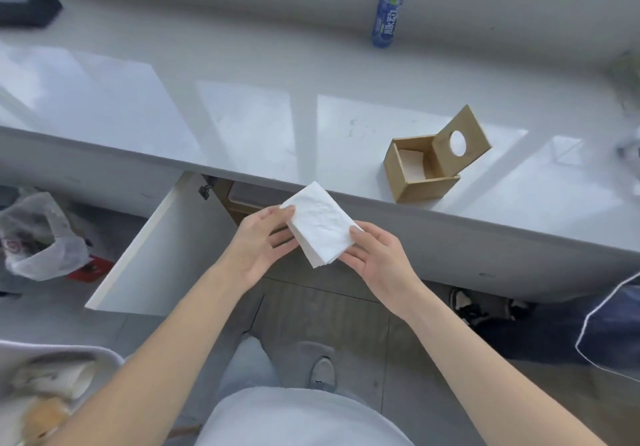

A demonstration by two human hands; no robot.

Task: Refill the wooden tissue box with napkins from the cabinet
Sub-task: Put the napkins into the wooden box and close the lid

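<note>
Far left, floor: a crumpled translucent plastic bag [41, 238] is noted, apart from the work.

Left of centre: a white cabinet door [156, 248] is seen swung open below the pale grey table [242, 127]; the cabinet interior is mostly hidden.

Centre: a stack of white folded paper napkins [320, 224] is held in the air in front of the table edge. The left hand [256, 248] is placed at the stack's left side, its fingers [280, 213] closed on the upper left corner. The right hand [377, 255] is placed at the lower right, its fingers [356, 232] pinched on that edge with the thumb on top. The stack is thus clamped from both sides.

Right of centre, on the table near its front edge: a small square wooden tissue box [426, 182] is found with its holed lid [460, 141] tipped up. A few napkins appear to lie inside, so room remains.

Step judged in hand: carrying the stack to the box. The stack should be squared first, kept flat, aligned with the opening and lowered evenly, so that no corner is caught on the rim.

Back right: a blue plastic drink bottle [389, 6] is recorded, well apart.
</note>
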